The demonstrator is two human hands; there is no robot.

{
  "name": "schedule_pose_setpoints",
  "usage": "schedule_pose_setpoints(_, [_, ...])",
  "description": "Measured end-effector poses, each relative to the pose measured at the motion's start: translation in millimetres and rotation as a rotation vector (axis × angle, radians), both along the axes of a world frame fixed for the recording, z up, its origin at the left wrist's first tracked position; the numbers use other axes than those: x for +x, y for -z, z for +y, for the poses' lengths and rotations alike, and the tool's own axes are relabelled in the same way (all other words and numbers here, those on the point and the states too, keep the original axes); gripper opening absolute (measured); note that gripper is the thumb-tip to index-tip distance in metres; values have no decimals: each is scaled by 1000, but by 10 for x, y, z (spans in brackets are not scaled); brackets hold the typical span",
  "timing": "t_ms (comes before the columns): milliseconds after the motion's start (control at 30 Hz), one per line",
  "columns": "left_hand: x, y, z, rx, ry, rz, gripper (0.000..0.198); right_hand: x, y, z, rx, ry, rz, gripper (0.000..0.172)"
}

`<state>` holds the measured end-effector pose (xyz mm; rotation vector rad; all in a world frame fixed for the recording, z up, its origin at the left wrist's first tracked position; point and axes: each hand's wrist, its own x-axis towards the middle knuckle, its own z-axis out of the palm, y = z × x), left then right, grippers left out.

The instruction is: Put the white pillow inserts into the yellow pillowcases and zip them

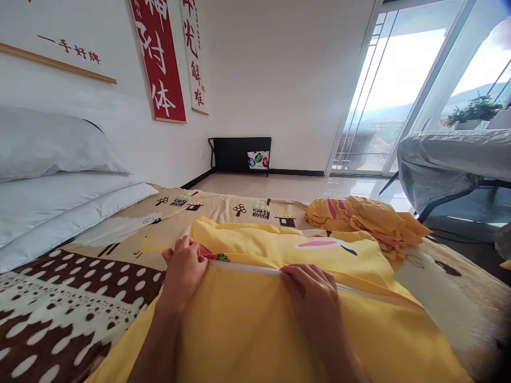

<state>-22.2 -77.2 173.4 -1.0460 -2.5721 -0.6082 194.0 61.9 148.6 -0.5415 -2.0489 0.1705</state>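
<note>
Yellow fabric with a carrot and a pink-eared print lies across the bed in front of me. A white zipper crosses it from side to side. At the zipper's left end, my left hand is closed on the fabric edge beside the carrot print. Farther right, my right hand pinches at the zipper line, fingertips pressed together; whether a zipper pull is between them is hidden.
A crumpled yellow cloth lies on the patterned blanket at the right. White pillows are at the left. Beyond the bed stand a black folded panel and, right, a covered table.
</note>
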Motion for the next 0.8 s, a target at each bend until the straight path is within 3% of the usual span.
schedule_pose_setpoints(333, [6, -84, -52, 53, -149, 19, 21, -53, 46, 5, 130, 26, -52, 24])
schedule_pose_setpoints(467, [-85, -17, -77, -43, -72, -71, 10, -31, 83, 45, 54, 37, -108, 21])
schedule_pose_setpoints(600, [-105, 31, -42, -66, 136, -93, 25, -13, 113, 95, 55, 126, -164, 32])
schedule_pose_setpoints(800, [-14, -45, 42, -139, 137, -114, 21, 17, 112, 180, 76, 145, -128, 26])
